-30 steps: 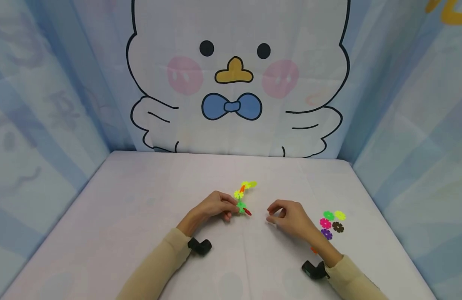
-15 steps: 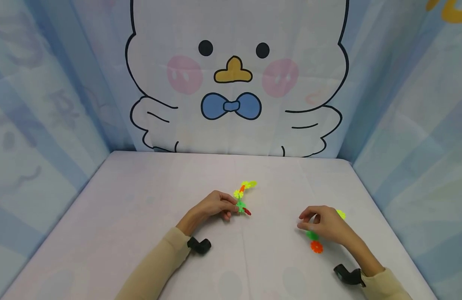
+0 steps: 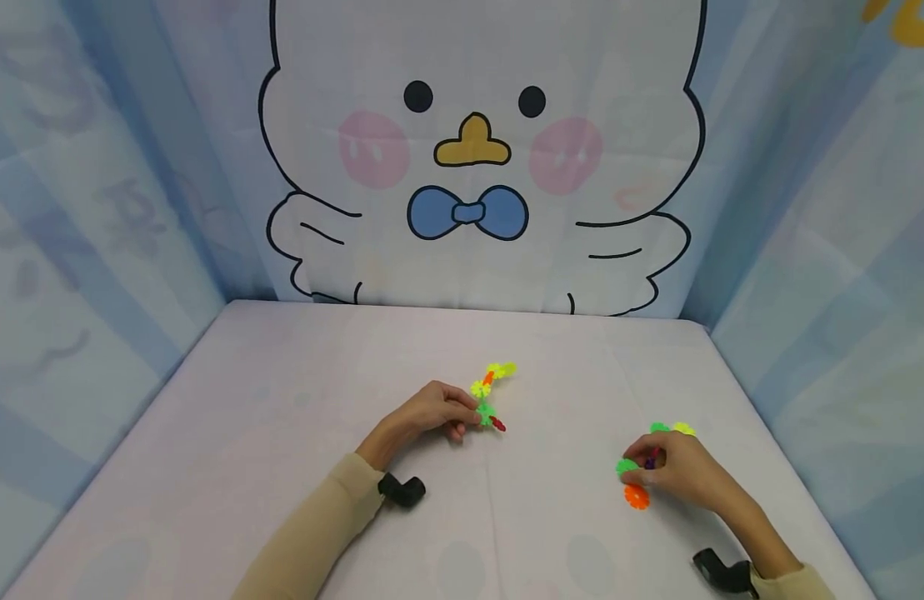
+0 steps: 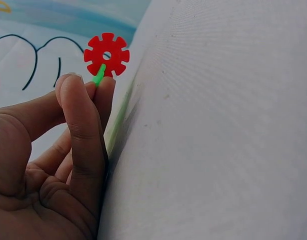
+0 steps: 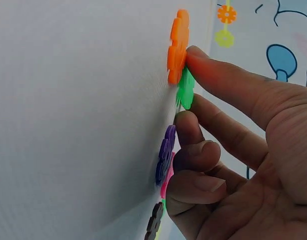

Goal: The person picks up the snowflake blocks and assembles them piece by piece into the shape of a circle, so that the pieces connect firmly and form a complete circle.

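In the head view my left hand (image 3: 439, 410) pinches the green notched plastic disc (image 3: 485, 414) at the near end of a chain of linked flower-shaped discs. A red disc (image 4: 107, 54) is slotted edge-on into that green one. Beyond it the chain runs through a yellow disc (image 3: 480, 389), an orange disc (image 3: 488, 378) and more yellow pieces (image 3: 510, 368). To the right, my right hand (image 3: 682, 468) has thumb and index finger at opposite edges of a loose green disc (image 5: 187, 90). An orange disc (image 5: 178, 47) lies beside the thumb.
Under and behind the right hand are a purple disc (image 5: 165, 155), a pink disc (image 5: 168, 177) and a dark disc (image 5: 153, 220). Farther back lie another green disc (image 3: 660, 427) and a yellow disc (image 3: 684, 428). A printed cloth stands behind the white table (image 3: 342, 350).
My right hand has moved right and nearer to me, from beside the chain to the loose discs, and closed its fingertips on the green one. My left hand keeps its pinch in place.
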`<state>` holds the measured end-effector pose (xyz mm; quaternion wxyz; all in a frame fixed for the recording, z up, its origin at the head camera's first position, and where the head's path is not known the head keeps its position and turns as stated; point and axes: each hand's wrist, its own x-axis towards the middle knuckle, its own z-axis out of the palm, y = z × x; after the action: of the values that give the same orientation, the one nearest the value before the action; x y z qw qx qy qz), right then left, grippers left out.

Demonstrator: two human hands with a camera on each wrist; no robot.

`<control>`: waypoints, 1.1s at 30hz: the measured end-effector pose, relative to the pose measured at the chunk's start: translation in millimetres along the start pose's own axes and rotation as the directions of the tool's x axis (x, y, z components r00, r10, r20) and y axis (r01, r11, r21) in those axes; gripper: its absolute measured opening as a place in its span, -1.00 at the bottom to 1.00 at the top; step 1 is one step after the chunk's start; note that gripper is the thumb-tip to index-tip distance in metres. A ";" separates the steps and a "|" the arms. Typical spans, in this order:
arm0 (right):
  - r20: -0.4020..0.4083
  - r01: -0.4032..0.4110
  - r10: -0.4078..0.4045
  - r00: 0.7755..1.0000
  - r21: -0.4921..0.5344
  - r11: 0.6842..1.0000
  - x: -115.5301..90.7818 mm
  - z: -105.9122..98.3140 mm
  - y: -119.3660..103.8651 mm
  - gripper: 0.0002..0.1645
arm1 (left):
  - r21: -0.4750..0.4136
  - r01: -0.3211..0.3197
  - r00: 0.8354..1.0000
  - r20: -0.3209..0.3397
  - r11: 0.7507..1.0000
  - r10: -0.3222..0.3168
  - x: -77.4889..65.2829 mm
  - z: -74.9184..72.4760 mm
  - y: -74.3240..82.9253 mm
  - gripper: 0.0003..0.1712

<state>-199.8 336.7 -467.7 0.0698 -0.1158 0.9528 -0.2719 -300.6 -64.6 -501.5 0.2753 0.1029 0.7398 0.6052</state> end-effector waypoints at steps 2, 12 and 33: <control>-0.012 -0.002 0.002 1.000 0.002 1.000 -1.4 1.2 0.5 -0.71 | 0.002 0.002 1.000 0.003 1.000 -0.002 0.3 1.7 0.8 -0.68; -0.022 -0.010 0.010 1.000 0.020 1.000 0.1 1.6 0.1 -0.72 | 0.012 -0.007 1.000 0.007 1.000 0.007 -0.7 1.9 0.9 -0.69; 0.197 -0.125 0.041 0.980 0.432 0.893 25.8 22.1 -26.6 -0.68 | 0.008 -0.021 1.000 0.013 1.000 0.021 0.3 2.9 0.4 -0.69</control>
<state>-215.5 297.0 -474.0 0.1928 -0.0803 0.8596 -0.4663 -299.3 -61.9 -501.6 0.2735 0.1157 0.7394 0.6042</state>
